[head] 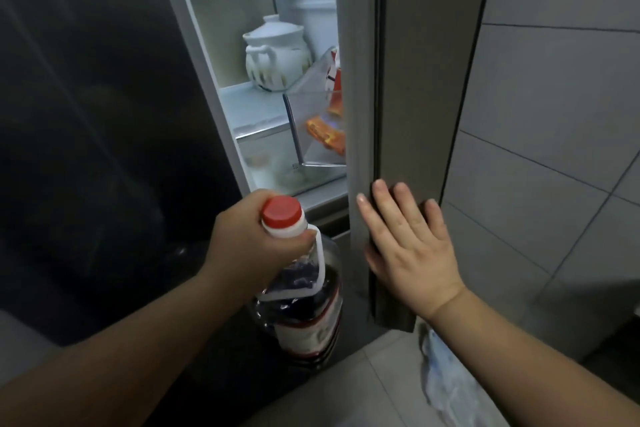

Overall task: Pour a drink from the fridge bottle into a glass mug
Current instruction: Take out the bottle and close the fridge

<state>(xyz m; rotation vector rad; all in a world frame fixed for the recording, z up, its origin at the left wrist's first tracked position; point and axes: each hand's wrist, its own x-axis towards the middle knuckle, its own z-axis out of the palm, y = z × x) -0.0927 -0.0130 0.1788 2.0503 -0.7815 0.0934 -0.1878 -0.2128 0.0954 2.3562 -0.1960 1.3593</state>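
My left hand (252, 239) is wrapped around the neck of the fridge bottle (304, 302), fingers curled just under its red cap (281, 210), and the bottle hangs upright from that grip in front of the open fridge, low down near the floor. It is a large clear plastic bottle with a white carry handle (320, 263) looping down from the neck, dark liquid inside and a white and red label around its lower body. My right hand (405, 243) is flat and open, fingers straight and slightly spread, pressed against the outer face of the grey fridge door (415, 80), which stands partly open just to the right of the bottle. Through the gap I see the lit interior: a white ceramic lidded pot (275, 54) with a handle sits on a glass shelf (249, 104), and beside it the clear door bin (322, 135) holds orange and red packets. Grey wall tiles (561, 114) fill the right side, and pale floor tiles (363, 388) lie below.
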